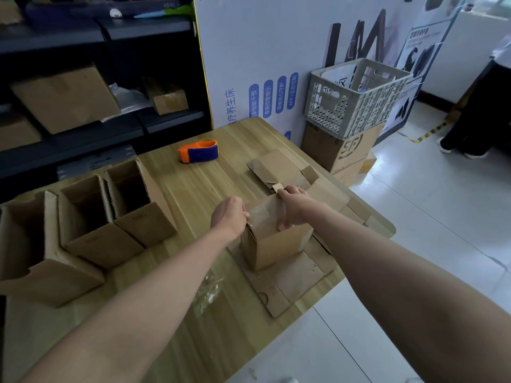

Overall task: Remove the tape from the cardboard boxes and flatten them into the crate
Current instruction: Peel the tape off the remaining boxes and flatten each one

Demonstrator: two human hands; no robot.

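head view, the only one i've got. small box stands upright right in front of me, near the table's right edge, sitting on top of flattened cardboard. a strip of clear tape runs glossy across its closed top.

left hand is at the box's left top edge, fingers curled in, pinching what looks like the end of the tape where it folds over the side. the fingertips are tucked away from me, so that's my best reading. right hand grasps the far right of the top, thumb down the near face, bracing the box.

so this is the peeling step on this one: tape on, flaps shut, nothing flattened yet. next move, as i judge it, is a steady pull with the left across the top while the right holds firm. pulling too fast could tear the tape or lift the light box.

plenty left. three open boxes stand at my left, not yet collapsed. a crumpled wad of tape lies between my forearms. the orange and blue tape dispenser sits farther back.

the crate is off the table, beyond its far right corner, perched on a big carton on the floor. the flattened pieces are on the table, not in it.
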